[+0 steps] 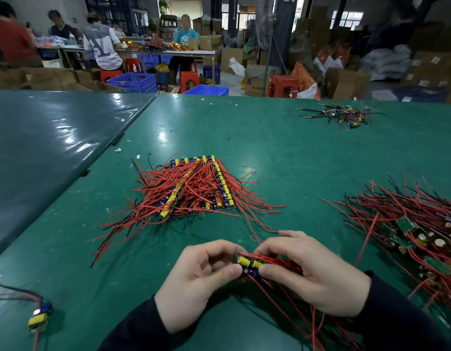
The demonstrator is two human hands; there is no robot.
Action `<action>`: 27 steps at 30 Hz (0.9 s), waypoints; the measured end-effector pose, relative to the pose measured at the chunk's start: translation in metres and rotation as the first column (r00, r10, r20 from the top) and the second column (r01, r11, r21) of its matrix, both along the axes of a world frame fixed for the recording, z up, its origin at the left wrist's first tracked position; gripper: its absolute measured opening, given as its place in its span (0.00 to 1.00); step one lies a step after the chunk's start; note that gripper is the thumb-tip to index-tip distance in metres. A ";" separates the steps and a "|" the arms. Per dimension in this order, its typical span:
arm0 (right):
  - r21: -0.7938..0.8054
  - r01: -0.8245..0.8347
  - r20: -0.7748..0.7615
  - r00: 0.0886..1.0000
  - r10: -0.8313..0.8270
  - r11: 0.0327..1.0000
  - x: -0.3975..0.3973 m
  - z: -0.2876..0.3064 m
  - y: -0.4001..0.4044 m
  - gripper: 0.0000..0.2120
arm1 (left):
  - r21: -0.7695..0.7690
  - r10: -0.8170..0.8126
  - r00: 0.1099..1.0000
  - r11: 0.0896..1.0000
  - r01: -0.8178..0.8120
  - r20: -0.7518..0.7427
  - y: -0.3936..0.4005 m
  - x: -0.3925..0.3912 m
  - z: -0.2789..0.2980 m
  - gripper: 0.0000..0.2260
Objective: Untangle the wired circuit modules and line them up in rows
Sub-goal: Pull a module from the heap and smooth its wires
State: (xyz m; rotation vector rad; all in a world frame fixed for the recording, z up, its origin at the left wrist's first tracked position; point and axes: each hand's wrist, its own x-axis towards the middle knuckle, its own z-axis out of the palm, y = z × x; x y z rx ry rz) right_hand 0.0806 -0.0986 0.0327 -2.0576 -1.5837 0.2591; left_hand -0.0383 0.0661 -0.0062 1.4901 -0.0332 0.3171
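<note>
Modules (249,262) sit pinched between both hands at the near centre of the green surface (282,153): a small cluster with yellow capacitors, its red wires (290,295) trailing near and right under the right hand. The left hand (196,277) has its grip closed on the cluster's left end, thumb and curled fingers meeting at the yellow parts; the right hand (308,269) has its grip closed over the right side of the cluster and the bundled wires, thumb tip pressed just beside the left thumb. The cluster's long axis runs roughly left to right, from one grip to the other, while the wires stream off toward the near right. The finished rows (194,186) lie farther away and a little left of the hands, their lines of yellow parts running near to far, with wires fanned out to both sides. So the placement spot lies ahead and to the left of the grips, nearer the left hand, and a freed module would probably have to be turned about a quarter turn to match those rows. The tangled pile (416,229) still to be sorted lies at the right, nearer the right hand, well apart from the rows. One stray module (39,316) rests at the near left edge.
</note>
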 end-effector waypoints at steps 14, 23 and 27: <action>0.028 0.137 0.160 0.977 -0.140 0.990 0.007 -0.002 -0.003 0.09 | -0.010 0.131 0.984 0.991 -0.133 -0.117 0.018 -0.001 0.005 0.11; 0.557 0.241 0.142 0.916 -0.376 0.795 -0.001 0.011 -0.002 0.12 | -0.043 0.211 0.977 0.976 -0.211 -0.007 0.014 -0.005 0.016 0.11; 0.792 0.210 0.111 0.874 -0.473 0.573 -0.007 0.019 -0.009 0.06 | -0.089 0.420 0.891 0.907 -0.411 0.171 0.013 -0.007 0.024 0.12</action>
